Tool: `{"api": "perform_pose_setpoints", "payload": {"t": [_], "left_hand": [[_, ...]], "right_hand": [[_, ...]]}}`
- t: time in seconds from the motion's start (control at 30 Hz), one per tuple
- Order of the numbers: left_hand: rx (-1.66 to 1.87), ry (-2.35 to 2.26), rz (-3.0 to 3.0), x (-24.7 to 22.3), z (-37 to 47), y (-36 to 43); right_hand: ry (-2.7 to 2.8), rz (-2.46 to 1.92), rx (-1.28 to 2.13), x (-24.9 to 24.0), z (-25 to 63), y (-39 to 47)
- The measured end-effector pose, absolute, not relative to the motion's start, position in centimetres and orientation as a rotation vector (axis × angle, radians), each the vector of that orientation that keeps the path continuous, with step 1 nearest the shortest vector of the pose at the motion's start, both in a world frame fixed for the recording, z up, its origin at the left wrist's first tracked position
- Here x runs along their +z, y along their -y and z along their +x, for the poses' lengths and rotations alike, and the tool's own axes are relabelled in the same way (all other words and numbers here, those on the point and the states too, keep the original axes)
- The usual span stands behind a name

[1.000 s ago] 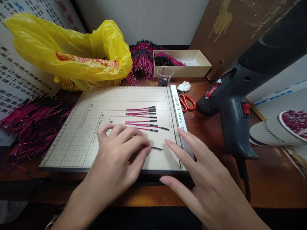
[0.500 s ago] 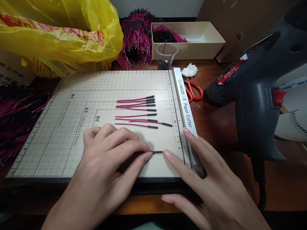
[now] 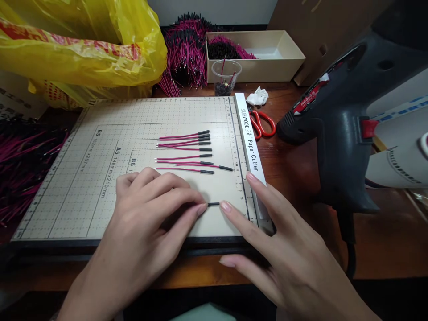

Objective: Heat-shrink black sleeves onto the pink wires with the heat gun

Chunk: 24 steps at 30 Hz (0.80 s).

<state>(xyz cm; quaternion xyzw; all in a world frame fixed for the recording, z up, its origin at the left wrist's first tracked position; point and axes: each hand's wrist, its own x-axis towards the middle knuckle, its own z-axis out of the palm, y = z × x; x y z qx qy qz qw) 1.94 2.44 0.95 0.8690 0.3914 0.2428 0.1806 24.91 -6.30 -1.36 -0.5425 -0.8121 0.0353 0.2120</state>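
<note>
my left hand (image 3: 150, 223) is closed at thumb and forefinger, pinching a thin black tube (image 3: 213, 204) by its left end, the other fingers curled over the board; whatever runs on beneath that hand is hidden; my right hand (image 3: 284, 249) is spread wide and grips nothing, its forefinger tip touching the tube's right end, its middle fingertip by the white strip (image 3: 250, 142) of the paper cutter (image 3: 187, 111); the tube lies near the board's front edge, between my two hands; just beyond it a row of pink wires (image 3: 187, 143) lies roughly side by side, black ends to the right; past the strip, on the table, are a pair of red handles (image 3: 258, 121) and a crumpled tissue (image 3: 258, 96); behind the board stand a clear cup (image 3: 217, 73), a cardboard box (image 3: 257, 69), a heap of wires (image 3: 190, 49) and a yellow bag (image 3: 100, 67); a heat gun (image 3: 341, 120) stands to the right, in front of a paper cup (image 3: 397, 167).
</note>
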Motion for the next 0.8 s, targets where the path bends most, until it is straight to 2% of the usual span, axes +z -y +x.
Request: {"api": "perform_pose_setpoints", "payload": {"t": [0.8], "left_hand": [[0.654, -1.160, 2.350, 1.21, 1.96, -2.75]], "right_hand": [[2.274, -1.491, 0.039, -1.26, 24.74, 6.37]]}}
